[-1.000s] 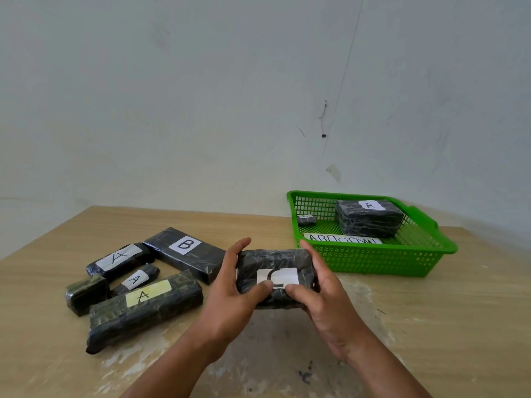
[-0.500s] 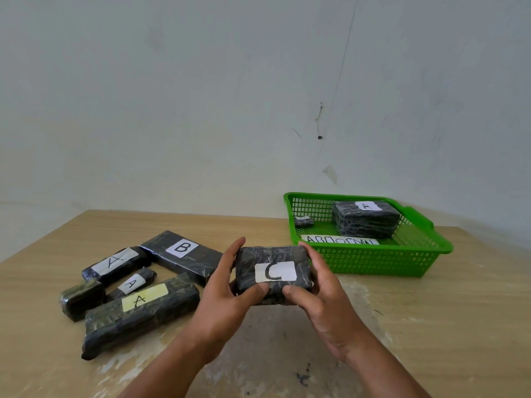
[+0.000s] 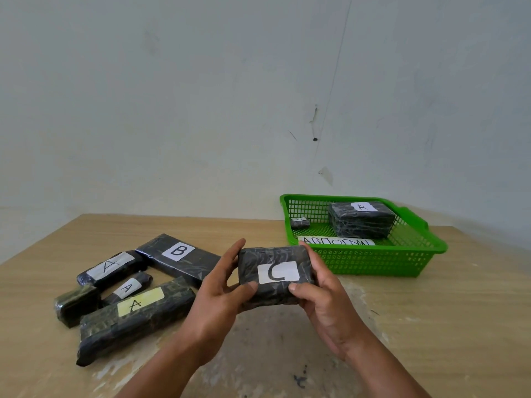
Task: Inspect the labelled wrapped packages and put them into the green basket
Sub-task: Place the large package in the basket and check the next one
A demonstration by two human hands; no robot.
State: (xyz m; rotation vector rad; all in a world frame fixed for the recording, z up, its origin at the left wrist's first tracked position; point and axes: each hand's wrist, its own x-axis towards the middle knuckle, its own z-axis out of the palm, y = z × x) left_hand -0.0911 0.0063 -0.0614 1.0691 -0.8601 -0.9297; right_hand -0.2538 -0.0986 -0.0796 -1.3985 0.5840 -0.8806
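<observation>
Black film-wrapped package (image 3: pixel 273 255), label C: gripped by left hand (image 3: pixel 218 295), right hand (image 3: pixel 326 301); label newly thumb-free, readable; green plastic basket (image 3: pixel 373 262) likely next.

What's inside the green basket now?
The green basket holds a large wrapped package with a white label on top, a small wrapped package left of it, and a lettered white strip along the near wall. Whatever lies under or behind the large package is hidden.
</observation>
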